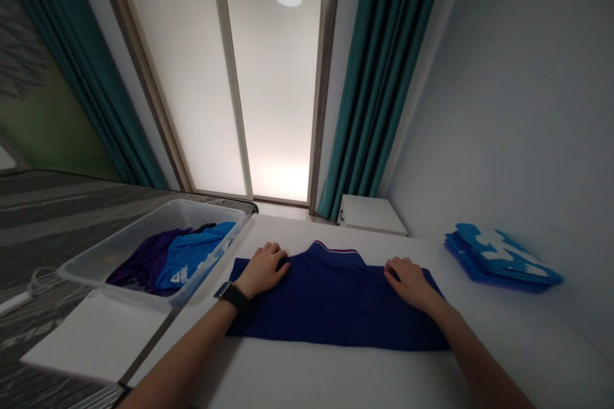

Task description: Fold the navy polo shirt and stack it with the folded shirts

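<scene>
Your left hand and right hand rest palm-down, unclenched, on the shirt; shirt flat on table, collar away from you.

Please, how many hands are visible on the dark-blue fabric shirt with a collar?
2: the left hand, wearing a black-strapped wristwatch, rests near the left end of the dark-blue collared fabric shirt; the right hand rests near its right end. Neither is hidden.
</scene>
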`<state>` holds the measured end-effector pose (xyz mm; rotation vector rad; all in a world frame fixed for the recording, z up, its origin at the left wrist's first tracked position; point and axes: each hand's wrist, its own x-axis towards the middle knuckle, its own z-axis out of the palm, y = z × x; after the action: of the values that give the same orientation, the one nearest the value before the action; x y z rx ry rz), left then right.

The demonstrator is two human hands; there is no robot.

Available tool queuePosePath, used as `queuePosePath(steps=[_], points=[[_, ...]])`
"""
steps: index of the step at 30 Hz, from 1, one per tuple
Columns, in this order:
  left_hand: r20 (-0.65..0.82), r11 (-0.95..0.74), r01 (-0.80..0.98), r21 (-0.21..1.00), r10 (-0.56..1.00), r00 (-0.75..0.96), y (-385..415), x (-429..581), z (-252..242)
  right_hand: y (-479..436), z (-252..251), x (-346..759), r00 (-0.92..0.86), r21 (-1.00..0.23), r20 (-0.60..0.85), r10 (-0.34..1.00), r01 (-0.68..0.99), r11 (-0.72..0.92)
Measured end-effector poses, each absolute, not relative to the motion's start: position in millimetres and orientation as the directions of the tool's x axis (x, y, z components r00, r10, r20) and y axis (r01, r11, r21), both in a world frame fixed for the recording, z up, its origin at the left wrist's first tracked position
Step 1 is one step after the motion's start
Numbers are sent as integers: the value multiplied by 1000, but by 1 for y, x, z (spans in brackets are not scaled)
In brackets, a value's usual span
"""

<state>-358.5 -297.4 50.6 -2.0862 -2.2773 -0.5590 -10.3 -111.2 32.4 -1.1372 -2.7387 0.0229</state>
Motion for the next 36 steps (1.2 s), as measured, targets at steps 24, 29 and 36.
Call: queuePosePath(steps=[24, 29, 36], points=[[258, -4, 930, 367, 961, -98, -296, -400, 33, -100, -6, -3, -677, -131, 281, 680, 675, 726], [367, 69, 992, 101, 925, -101, -300, -367, 50, -101, -9, -4, -657, -111, 360, 662, 674, 730], [269, -94, 987, 129, 961, 56, -322, -282, 42, -108, -6, -6, -677, -195, 346, 649, 625, 756]])
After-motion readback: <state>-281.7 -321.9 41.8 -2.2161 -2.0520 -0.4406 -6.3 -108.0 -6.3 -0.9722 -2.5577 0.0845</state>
